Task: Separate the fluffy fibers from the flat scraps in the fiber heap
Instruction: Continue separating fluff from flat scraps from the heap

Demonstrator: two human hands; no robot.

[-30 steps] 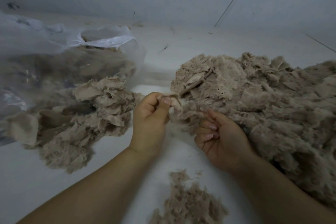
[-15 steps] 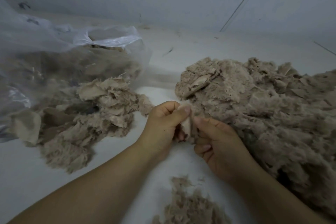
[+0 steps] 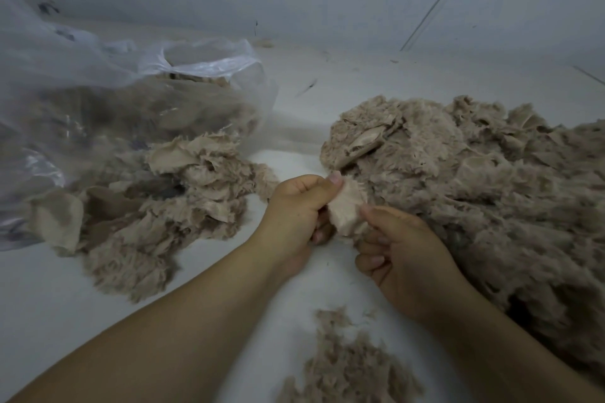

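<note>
A big beige fiber heap [image 3: 474,193] fills the right side of the white surface. At its near left edge I hold a small flat beige scrap [image 3: 347,206] between both hands. My left hand [image 3: 298,209] pinches its top with thumb and curled fingers. My right hand [image 3: 402,252] pinches its lower right edge, fingers curled. A pile of flat scraps [image 3: 157,203] lies to the left. A small tuft pile of fluffy fibers [image 3: 347,366] lies near the bottom, between my forearms.
A clear plastic bag [image 3: 108,88] with beige material inside lies open at the back left, behind the scrap pile. A pale wall rises at the back. White floor [image 3: 327,98] shows between the bag and the heap.
Both hands have drawn the scrap out of the heap's edge toward me. The scrap now shows flat between my thumbs, where before only a small tip was pinched.
</note>
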